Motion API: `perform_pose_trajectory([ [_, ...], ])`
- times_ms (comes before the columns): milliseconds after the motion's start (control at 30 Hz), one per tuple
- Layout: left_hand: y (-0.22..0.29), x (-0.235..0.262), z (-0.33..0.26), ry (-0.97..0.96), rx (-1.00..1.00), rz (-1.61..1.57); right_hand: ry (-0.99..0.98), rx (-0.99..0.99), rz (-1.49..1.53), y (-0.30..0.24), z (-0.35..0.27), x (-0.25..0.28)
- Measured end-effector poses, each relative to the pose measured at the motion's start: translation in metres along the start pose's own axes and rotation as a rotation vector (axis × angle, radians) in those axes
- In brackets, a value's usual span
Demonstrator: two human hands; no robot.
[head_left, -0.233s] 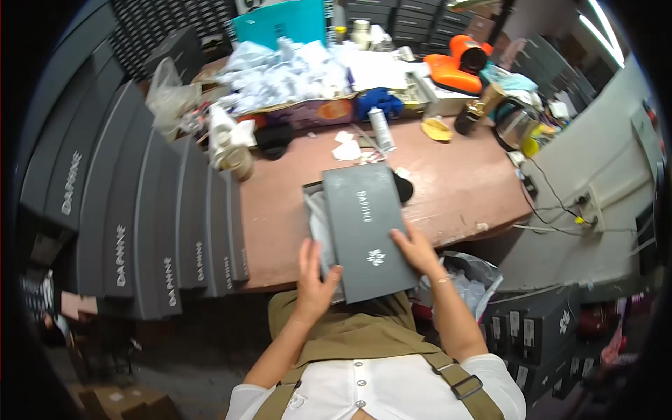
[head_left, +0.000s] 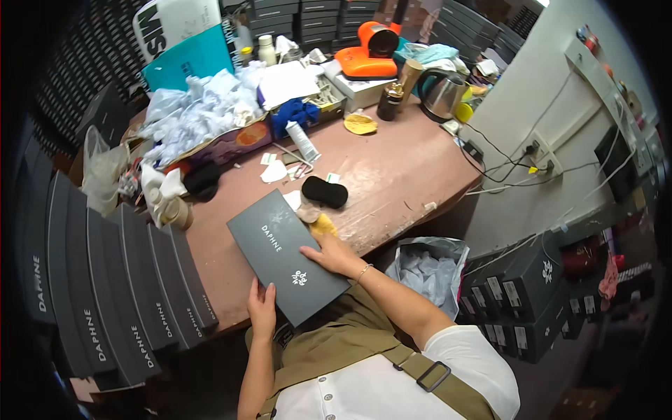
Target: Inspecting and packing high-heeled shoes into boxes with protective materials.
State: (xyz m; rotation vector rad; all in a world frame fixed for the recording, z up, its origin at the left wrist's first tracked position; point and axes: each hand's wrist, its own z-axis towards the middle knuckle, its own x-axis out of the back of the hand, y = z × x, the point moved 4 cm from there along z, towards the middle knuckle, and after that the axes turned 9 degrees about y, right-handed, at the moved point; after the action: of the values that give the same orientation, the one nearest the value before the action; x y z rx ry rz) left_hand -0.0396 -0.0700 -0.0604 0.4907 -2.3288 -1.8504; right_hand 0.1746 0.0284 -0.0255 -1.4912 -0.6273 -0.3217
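A dark grey shoebox [head_left: 269, 245] with pale print on its lid lies aslant at the table's near edge, close to my lap. The lid now covers its top. My left hand [head_left: 262, 309] grips the near left side, thumb against the edge. At the right side, my right hand [head_left: 334, 255] clasps the box, its thumb on the lid and its other fingers partly hidden. A small yellow piece [head_left: 323, 225] lies just beyond that hand, beside a beige pad [head_left: 308, 212]. Farther on sits a black, waisted sponge-like pad [head_left: 325, 192].
Grey shoeboxes [head_left: 126, 294] stand in a row at left. Crumpled tissue paper [head_left: 210, 105] fills a carton at the back. A white tube [head_left: 302, 142], an orange device [head_left: 367, 56] and a kettle [head_left: 442, 94] lie beyond. A lined bin [head_left: 427, 273] stands right of my lap.
The view has swung right. The lid sat askew with white paper showing at the box's left side; now it covers the box. Both hands stay at the box.
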Motion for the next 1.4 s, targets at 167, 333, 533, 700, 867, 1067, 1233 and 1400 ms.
perform_pose_trajectory([
  [167,-0.010,0.007,0.000,-0.052,0.318,-0.121,-0.017,0.009,0.148,0.030,-0.007,-0.014],
  [333,0.055,-0.069,-0.020,-0.281,0.001,0.044,-0.010,-0.272,0.968,0.015,-0.050,0.086],
  [533,0.027,-0.156,-0.025,-0.759,0.004,0.121,0.277,-0.602,0.690,0.186,-0.020,0.320],
  [700,-0.011,-0.122,-0.034,-0.652,0.062,0.407,0.317,-0.509,-0.615,0.238,0.034,0.374],
  [867,-0.051,-0.114,0.012,-0.269,0.333,0.195,0.470,0.117,-0.525,0.116,0.072,0.247],
  [1067,-0.050,-0.168,0.098,-0.117,0.776,-0.239,0.196,0.417,-0.524,0.069,0.104,0.063],
  [1233,-0.049,-0.194,0.148,-0.037,0.601,-0.533,0.399,0.413,-0.095,0.075,0.125,0.068],
  [1400,-0.016,-0.204,0.227,0.016,0.413,-0.643,0.566,0.147,-0.049,0.100,0.204,0.114],
])
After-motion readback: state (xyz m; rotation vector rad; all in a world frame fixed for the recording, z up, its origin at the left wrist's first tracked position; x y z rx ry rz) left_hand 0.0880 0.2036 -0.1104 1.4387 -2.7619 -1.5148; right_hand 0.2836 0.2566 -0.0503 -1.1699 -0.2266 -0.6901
